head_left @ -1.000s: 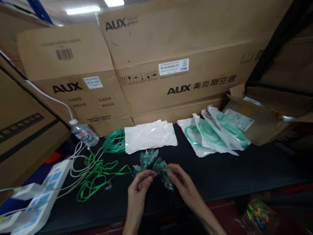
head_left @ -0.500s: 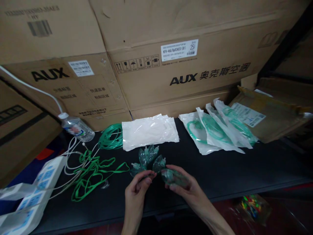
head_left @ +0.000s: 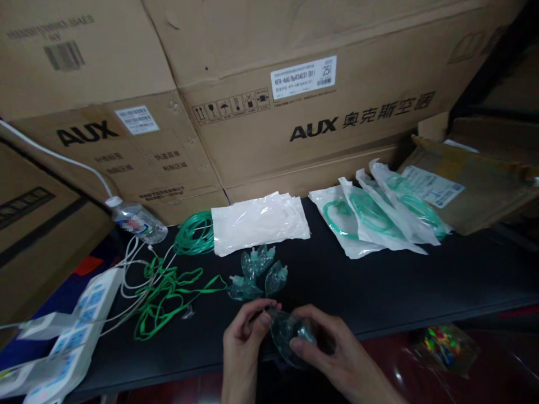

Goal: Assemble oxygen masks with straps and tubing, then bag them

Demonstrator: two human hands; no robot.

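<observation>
My right hand [head_left: 337, 345] holds a clear green oxygen mask [head_left: 281, 336], thumb on the near side and fingers behind it, over the table's front edge. Beside the mask's upper left edge, the thumb and fingers of my left hand [head_left: 248, 331] are pinched together. Whatever lies between those fingertips is too small to make out. Just beyond my hands, several similar masks lie in a loose group on the black table, among them a single mask [head_left: 275, 279] on the right and another mask [head_left: 244, 289] on the left.
Green elastic straps [head_left: 164, 303] lie left, near coiled green tubing [head_left: 193, 233], a plastic bottle [head_left: 141, 221] and a white power strip [head_left: 86, 325]. White packets [head_left: 259, 221] lie behind the masks. Bagged mask sets [head_left: 373, 216] sit right, before an opened carton [head_left: 484, 185]. Large cartons [head_left: 244, 140] stand behind.
My right hand has drawn the mask nearer to me and turned it. My left hand has come closer to its edge. The view has shifted slightly.
</observation>
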